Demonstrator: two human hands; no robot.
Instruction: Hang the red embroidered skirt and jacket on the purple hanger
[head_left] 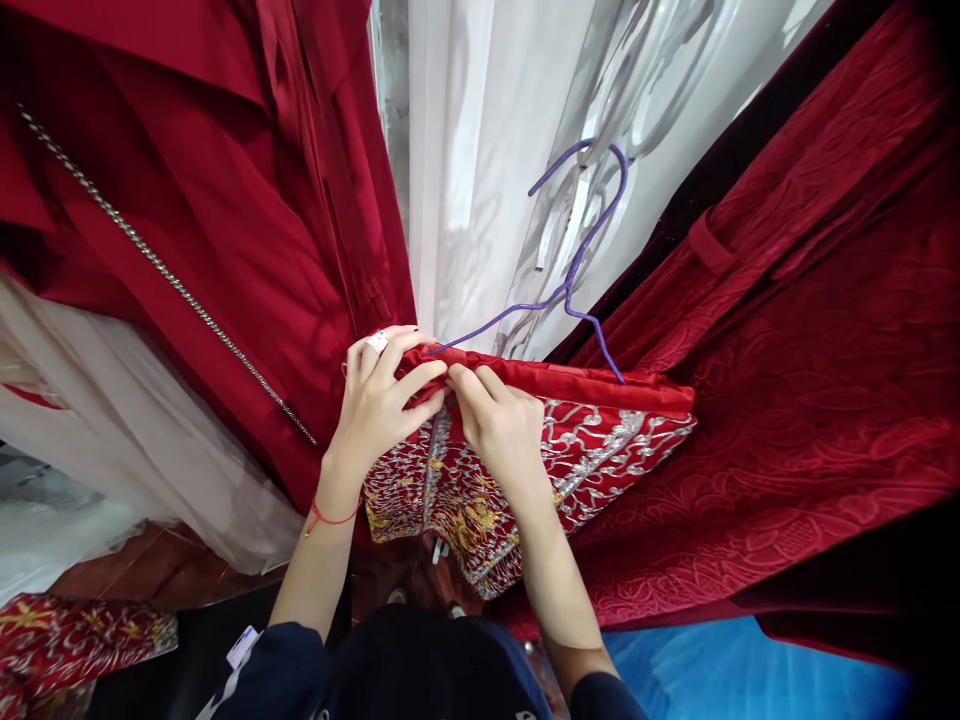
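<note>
A red embroidered skirt, with silver and gold patterns and a plain red waistband, hangs before me on a purple wire hanger. The hanger's hook is up by the white scrollwork and its lower ends go into the waistband. My left hand, with a ring and a red string at the wrist, grips the waistband near its left end. Right beside it, my right hand pinches the same waistband with curled fingers. The fingertips of both hands nearly meet; what lies exactly between them is hidden.
Dark red cloth with a silver beaded trim hangs on the left. Red patterned velvet hangs on the right. White curved scrollwork stands behind the hanger. Another embroidered red piece lies at lower left, and blue fabric at lower right.
</note>
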